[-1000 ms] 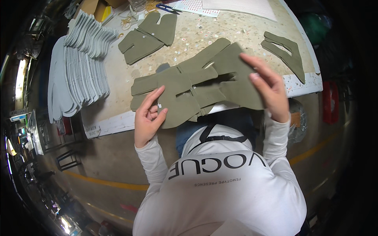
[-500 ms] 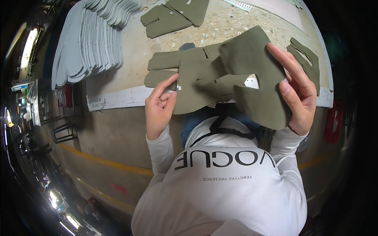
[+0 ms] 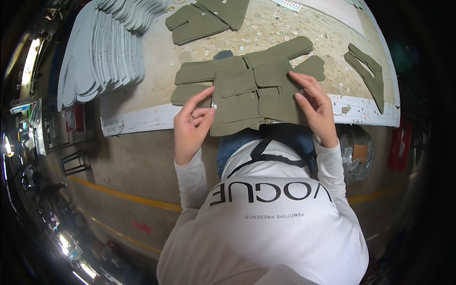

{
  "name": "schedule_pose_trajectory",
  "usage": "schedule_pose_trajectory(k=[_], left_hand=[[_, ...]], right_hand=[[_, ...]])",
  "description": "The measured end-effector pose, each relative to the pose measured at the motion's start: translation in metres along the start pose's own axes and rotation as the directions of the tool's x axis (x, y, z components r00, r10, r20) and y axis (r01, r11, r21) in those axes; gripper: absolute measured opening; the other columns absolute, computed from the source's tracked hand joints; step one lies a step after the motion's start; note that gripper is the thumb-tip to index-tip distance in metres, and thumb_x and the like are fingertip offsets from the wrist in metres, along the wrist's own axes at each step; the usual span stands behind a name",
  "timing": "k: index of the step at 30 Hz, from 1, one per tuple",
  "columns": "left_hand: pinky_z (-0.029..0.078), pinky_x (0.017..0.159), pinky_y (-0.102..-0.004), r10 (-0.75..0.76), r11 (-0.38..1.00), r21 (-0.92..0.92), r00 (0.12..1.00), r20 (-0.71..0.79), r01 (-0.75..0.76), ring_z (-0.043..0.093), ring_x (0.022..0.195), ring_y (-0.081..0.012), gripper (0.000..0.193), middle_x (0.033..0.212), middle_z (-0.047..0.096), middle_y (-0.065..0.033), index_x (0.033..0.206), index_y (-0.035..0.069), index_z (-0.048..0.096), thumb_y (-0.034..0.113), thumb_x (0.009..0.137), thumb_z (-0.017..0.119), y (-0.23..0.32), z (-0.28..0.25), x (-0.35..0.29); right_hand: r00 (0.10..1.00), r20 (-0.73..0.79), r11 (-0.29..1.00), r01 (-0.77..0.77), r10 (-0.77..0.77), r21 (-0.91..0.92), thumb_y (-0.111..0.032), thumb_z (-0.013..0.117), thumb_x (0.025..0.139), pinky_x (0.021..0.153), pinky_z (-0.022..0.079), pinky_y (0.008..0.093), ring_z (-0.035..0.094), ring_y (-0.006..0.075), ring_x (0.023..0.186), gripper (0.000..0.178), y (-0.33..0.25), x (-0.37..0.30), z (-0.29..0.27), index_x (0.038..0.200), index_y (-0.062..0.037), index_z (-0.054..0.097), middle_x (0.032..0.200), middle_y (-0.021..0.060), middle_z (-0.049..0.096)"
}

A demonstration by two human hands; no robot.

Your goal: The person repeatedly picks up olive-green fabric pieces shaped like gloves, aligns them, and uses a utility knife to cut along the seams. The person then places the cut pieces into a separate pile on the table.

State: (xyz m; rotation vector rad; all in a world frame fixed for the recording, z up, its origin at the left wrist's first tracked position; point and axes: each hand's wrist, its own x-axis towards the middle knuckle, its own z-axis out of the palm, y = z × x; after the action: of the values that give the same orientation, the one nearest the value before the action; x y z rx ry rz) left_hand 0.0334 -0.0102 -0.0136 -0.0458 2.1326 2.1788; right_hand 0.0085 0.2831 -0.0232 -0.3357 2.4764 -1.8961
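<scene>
Olive-green cut fabric pieces with notched, rounded tabs lie stacked at the table's near edge. On top, a slotted olive fabric piece overlaps the piece with the left tab. My left hand rests against the stack's left edge, beside a small white sticker. Its forefinger and thumb are apart, the other fingers curled, and it holds nothing. My right hand has the top piece by its right edge, thumb and forefinger on it; the fingertips underneath are partly hidden.
A tall stack of light grey cut pieces fills the table's left end. More olive pieces lie at the back, and a narrow slotted one at the right. Small paper stickers dot the tabletop. A plastic bag sits below at the right.
The raised olive piece has come down flat onto the stack as my right hand moved left and lowered with it. My left hand has stayed at the left edge.
</scene>
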Motion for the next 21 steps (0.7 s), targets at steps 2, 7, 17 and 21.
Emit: schedule_pose_trajectory(k=[2,7,17,21], left_hand=[[0.05,0.071,-0.0182,0.019,0.999,0.034,1.0,0.012,-0.02,0.062,0.086,-0.0054,0.043,0.135,0.055,-0.0111,0.131,-0.002,0.057,-0.009,0.088,0.058,-0.001,0.003,0.001],[0.048,0.067,-0.0154,0.054,0.997,0.051,0.998,0.018,-0.055,0.06,0.082,-0.0038,0.046,0.139,0.05,-0.0113,0.131,-0.002,0.057,-0.011,0.086,0.06,0.0,0.004,-0.001],[0.047,0.061,-0.0136,0.084,0.991,0.105,0.996,0.038,-0.087,0.06,0.081,-0.0031,0.047,0.138,0.051,-0.0122,0.131,-0.001,0.058,-0.012,0.086,0.06,0.004,0.004,-0.004],[0.048,0.059,-0.0145,0.101,0.982,0.16,0.994,0.038,-0.105,0.062,0.081,-0.0044,0.045,0.136,0.053,-0.0127,0.131,0.0,0.058,-0.01,0.087,0.059,0.015,0.01,-0.005]], right_hand=[[1.0,-0.002,1.0,0.006,-0.006,0.001,0.0,0.055,0.091,0.089,0.039,0.0219,0.051,0.0122,0.11,0.043,0.0,-0.001,0.001,0.133,-0.0037,0.058,0.129,0.007,0.055],[0.999,-0.031,0.997,0.023,-0.025,-0.067,0.001,0.056,0.088,0.097,0.041,0.0275,0.055,0.0198,0.114,0.042,0.0,-0.001,0.003,0.13,-0.0034,0.06,0.126,0.011,0.058],[0.987,-0.158,0.999,-0.033,0.036,0.022,-0.003,0.053,0.092,0.105,0.035,0.0278,0.052,0.0166,0.119,0.039,-0.061,-0.007,-0.061,0.13,0.0001,0.06,0.131,0.0101,0.057],[0.958,-0.254,0.975,0.079,-0.132,-0.207,-0.004,0.053,0.093,0.098,0.041,0.0255,0.055,0.0149,0.114,0.038,-0.088,-0.007,-0.08,0.13,-0.0004,0.06,0.129,0.0094,0.057]])
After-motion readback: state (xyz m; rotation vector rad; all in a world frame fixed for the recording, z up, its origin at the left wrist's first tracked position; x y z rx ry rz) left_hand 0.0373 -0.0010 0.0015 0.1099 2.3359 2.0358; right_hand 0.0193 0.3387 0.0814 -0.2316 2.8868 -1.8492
